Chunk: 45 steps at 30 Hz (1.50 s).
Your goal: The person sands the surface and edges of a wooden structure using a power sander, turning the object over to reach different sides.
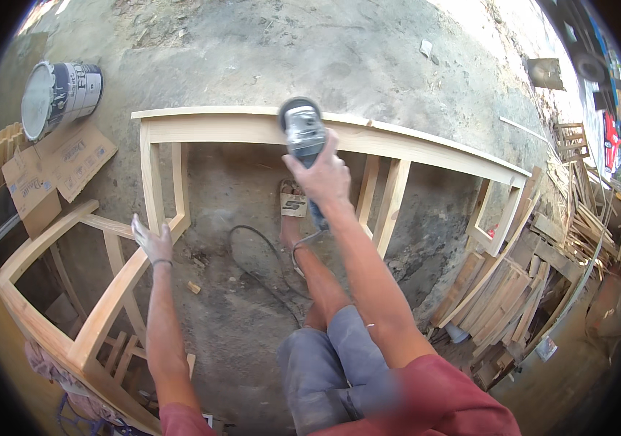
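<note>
Closest up: 1 red shirt (456, 396) and 1 pair of grey shorts (332, 363), both on the body side of the fingers
Right hand (321, 171): fingers curled snug around 1 power sander (303, 131), so yeah, that one's occupied
Sander spot: right at those fingers, its round head over the top edge of 1 long pale wooden frame (223, 127)
Left hand (154, 245): fingers loosely spread, nothing gripped; can't tell if they're touching wood
Chair-like frame: 1 curvy wooden frame (110, 301), just beside and below the left fingers
Cord: 1 dark cable (263, 280) looping between the two hands
Foot: 1 sandal (293, 205) just left of the right fingers
Beyond left fingers: 1 bucket (70, 91), plus some cardboard (78, 163)
Well right of right fingers: 1 scrap wood pile (496, 298), too many pieces to count lol
</note>
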Each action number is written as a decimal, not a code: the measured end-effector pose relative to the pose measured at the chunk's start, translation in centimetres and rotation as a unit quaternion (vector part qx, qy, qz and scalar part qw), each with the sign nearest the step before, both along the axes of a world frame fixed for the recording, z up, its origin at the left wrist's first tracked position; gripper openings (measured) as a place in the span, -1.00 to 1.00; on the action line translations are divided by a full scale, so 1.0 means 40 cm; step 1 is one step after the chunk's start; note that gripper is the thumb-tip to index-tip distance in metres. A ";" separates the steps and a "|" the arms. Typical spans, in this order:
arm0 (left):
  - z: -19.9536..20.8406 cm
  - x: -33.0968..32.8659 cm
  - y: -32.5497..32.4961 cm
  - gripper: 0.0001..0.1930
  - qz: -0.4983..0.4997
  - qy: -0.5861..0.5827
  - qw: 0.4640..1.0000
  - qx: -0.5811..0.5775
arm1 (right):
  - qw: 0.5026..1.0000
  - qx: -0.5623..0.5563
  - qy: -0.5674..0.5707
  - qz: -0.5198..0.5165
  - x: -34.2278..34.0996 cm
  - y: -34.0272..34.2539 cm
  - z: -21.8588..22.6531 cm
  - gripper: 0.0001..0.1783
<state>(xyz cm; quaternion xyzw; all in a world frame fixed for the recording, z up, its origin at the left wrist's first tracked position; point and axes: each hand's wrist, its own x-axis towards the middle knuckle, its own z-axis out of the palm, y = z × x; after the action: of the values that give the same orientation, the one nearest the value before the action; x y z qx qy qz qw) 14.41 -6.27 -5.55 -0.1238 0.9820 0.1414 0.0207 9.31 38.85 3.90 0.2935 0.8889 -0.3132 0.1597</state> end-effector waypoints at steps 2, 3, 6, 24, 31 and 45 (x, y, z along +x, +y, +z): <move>-0.064 -0.101 -0.070 -0.01 0.055 -0.092 0.994 -0.021 | 0.998 -0.006 0.005 0.064 -0.054 -0.109 -0.019 0.12; -0.091 -0.137 -0.111 0.02 0.086 -0.135 0.987 -0.034 | 0.996 -0.029 -0.003 0.083 -0.089 -0.159 -0.019 0.13; -0.169 -0.194 -0.190 0.05 0.112 -0.274 0.936 0.190 | 0.995 -0.048 0.009 0.087 -0.196 -0.298 -0.004 0.06; -0.267 -0.127 -0.130 0.14 0.137 -0.347 0.928 0.015 | 0.981 0.016 0.038 -0.187 -0.023 -0.023 0.045 0.02; -0.245 -0.138 -0.121 0.10 0.123 -0.377 0.918 0.022 | 0.999 -0.038 -0.004 -0.030 -0.174 -0.320 0.005 0.09; -0.174 -0.153 -0.106 0.02 0.074 -0.347 0.934 0.037 | 0.993 0.000 -0.016 -0.119 -0.134 -0.312 0.032 0.10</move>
<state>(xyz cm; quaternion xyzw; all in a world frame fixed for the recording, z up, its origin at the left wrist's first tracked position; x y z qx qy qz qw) 8.30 -10.53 -12.51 -0.2364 0.8958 0.1273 0.3541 3.94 26.37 5.16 0.4022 0.8451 -0.3251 0.1355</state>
